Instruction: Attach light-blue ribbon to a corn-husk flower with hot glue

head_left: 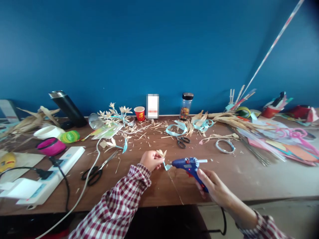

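Between the fingers of my left hand [152, 160] is a small cream-coloured husk flower [161, 153], held by its base. A strip of light blue ribbon [167, 166] hangs from its stem. My right hand [213, 186] is wrapped round the handle of a blue hot glue gun [185, 163], which has a glue stick poking out of its back and a red light glowing. The nozzle points left, close to the blue ribbon; whether it touches cannot be made out. A similar flower with blue ribbon [125, 146] lies farther back on the table.
Black-handled scissors [94, 175] and a white power strip [59, 172] with plugs lie at left. Small scissors [183, 142], a tape ring [225, 146] and a glass jar [186, 108] are farther back. A paper cup [140, 114] stands among husk scraps. A white cable [93, 166] crosses the left side.
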Available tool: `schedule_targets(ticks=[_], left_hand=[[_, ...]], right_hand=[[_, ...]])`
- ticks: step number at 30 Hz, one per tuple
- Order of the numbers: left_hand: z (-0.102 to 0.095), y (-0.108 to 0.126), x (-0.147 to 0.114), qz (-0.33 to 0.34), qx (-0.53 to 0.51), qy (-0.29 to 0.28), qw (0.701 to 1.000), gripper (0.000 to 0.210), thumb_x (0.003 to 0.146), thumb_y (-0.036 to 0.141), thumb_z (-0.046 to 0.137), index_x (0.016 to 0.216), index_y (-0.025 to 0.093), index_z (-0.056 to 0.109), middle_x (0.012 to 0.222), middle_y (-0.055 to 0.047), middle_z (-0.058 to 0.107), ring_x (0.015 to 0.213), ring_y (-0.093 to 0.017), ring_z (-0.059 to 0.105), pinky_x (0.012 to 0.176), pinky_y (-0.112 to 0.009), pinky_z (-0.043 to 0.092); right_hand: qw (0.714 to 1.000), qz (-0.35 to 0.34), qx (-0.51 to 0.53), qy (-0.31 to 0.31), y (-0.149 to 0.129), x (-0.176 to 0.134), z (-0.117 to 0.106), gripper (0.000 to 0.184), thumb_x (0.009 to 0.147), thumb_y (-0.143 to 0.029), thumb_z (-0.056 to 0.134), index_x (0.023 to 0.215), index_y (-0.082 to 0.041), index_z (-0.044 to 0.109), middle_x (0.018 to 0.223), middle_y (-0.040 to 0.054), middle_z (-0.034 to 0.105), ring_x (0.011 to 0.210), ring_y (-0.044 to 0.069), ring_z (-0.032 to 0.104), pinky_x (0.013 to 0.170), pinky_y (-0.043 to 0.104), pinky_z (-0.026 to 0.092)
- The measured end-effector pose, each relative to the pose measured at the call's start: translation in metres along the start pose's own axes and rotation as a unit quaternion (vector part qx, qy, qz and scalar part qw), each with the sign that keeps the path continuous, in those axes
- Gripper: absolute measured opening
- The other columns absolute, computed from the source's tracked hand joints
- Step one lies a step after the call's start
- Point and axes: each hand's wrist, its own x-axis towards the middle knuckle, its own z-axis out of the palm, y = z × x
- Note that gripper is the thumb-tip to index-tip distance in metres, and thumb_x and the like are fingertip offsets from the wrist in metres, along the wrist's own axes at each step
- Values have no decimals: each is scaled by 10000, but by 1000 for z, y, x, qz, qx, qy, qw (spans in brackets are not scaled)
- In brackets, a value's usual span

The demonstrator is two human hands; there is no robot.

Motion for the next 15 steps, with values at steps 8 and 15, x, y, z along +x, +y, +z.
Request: schedule_targets(ticks=[8,15], left_hand=[[3,-4,2,-9,14,20,1000,89,675,176,678,673,114,615,474,18,581,434,-98,559,418,-190,452],[4,-5,3,20,34,25,999,56,681,151,635,644,120,606,457,22,578,387,-78,520,404,-178,409]], right_hand=[[994,-23,-102,-33,2,5,10,429,875,-533,404,659,-166,459,524,-43,434,419,60,392,394,176,313],[1000,-2,-1,-12,4,5,2,424,870,-573,375,751,-176,468,561,-48,409,435,64,370,406,186,356]])
